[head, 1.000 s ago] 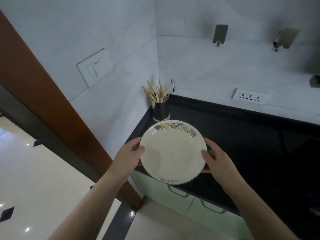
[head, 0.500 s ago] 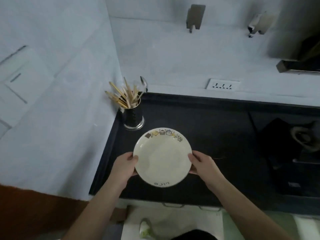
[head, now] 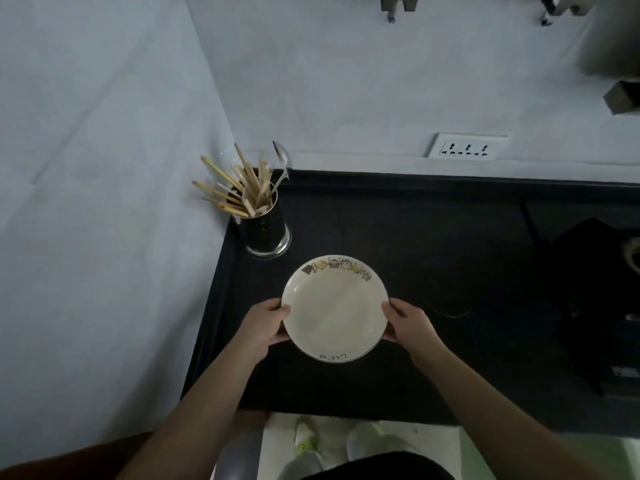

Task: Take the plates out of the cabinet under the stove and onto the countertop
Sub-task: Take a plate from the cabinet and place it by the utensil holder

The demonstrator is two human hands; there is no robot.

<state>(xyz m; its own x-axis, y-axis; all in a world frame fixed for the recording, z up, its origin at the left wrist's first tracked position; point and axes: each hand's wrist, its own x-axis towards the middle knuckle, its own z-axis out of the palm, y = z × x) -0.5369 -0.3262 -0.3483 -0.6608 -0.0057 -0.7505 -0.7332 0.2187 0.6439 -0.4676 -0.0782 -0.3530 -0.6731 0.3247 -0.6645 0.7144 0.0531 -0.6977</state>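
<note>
A round white plate (head: pixel 334 308) with small coloured pictures along its far rim and dark lettering on its near rim is over the black countertop (head: pixel 433 244). My left hand (head: pixel 265 325) grips its left edge and my right hand (head: pixel 410 323) grips its right edge. I cannot tell whether the plate touches the countertop or hovers just above it. The cabinet under the stove is out of view.
A metal utensil holder (head: pixel 265 226) with wooden chopsticks and a spoon stands in the countertop's back left corner, next to the grey wall. A dark stove (head: pixel 595 296) lies at the right. A wall socket (head: pixel 465 145) sits above the countertop. My shoes (head: pixel 306 441) show below.
The view has swung from the countertop's edge to straight above it. The plate, held in both hands, has moved in over the countertop and lower.
</note>
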